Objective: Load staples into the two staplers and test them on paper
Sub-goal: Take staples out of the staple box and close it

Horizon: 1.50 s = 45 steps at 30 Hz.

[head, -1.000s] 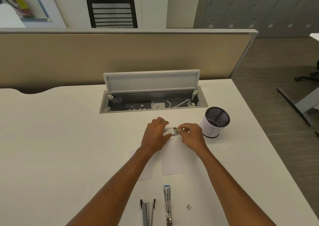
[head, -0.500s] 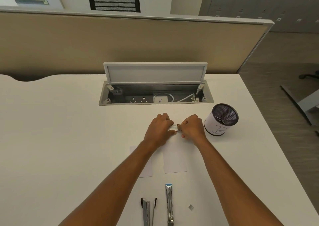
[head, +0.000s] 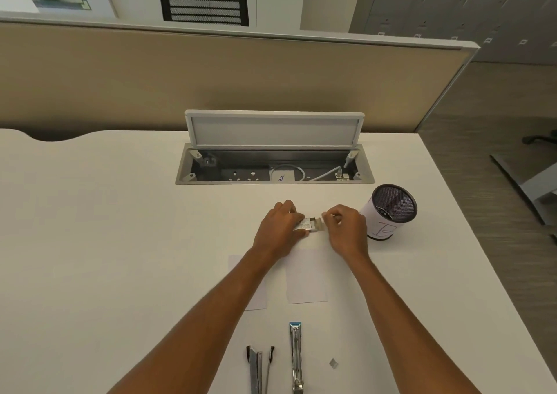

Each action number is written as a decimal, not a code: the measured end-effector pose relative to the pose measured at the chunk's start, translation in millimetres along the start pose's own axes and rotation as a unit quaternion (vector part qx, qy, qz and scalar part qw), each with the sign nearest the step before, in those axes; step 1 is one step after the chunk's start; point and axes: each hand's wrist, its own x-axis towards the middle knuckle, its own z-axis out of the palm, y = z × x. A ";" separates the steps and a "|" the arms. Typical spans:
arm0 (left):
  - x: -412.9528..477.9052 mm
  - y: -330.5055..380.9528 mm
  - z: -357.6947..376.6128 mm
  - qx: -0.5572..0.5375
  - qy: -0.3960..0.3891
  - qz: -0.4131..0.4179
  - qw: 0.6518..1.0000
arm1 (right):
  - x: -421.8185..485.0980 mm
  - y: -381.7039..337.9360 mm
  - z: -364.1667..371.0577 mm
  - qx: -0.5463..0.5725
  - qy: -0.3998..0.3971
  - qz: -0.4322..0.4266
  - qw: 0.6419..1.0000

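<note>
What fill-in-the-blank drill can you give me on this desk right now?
1. The left hand grips the small printed staple box while the right hand pinches its ___ end.
2. The open silver stapler with black caps lies to the ___ of the blue-tipped silver stapler.
3. The black mesh pen cup wears a ___ paper label.
Missing words: right; left; white.

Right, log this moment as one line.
left hand: grips staple box | right hand: pinches tray | black stapler, blue-tipped stapler: untouched
</note>
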 end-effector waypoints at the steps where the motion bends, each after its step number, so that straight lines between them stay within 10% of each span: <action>1: -0.1 -0.2 -0.3 -0.001 -0.001 0.000 1.000 | 0.7 2.4 -3.6 0.025 0.011 0.015 1.000; 9: -0.2 1.4 -0.4 -0.007 -0.008 -0.009 1.000 | 2.3 14.5 -1.7 0.042 -0.101 0.099 0.989; 27: 1.8 3.1 1.7 -0.029 -0.020 -0.032 0.999 | -1.9 -9.6 21.8 0.051 -0.045 0.137 0.988; 35: 0.9 5.7 -1.8 -0.018 -0.023 -0.021 0.999 | 3.4 -7.5 -2.6 0.132 -0.201 0.150 0.959; 45: 0.9 6.1 -1.1 -0.005 -0.028 -0.031 0.999 | -3.1 -14.7 -27.1 0.191 -0.158 0.155 0.956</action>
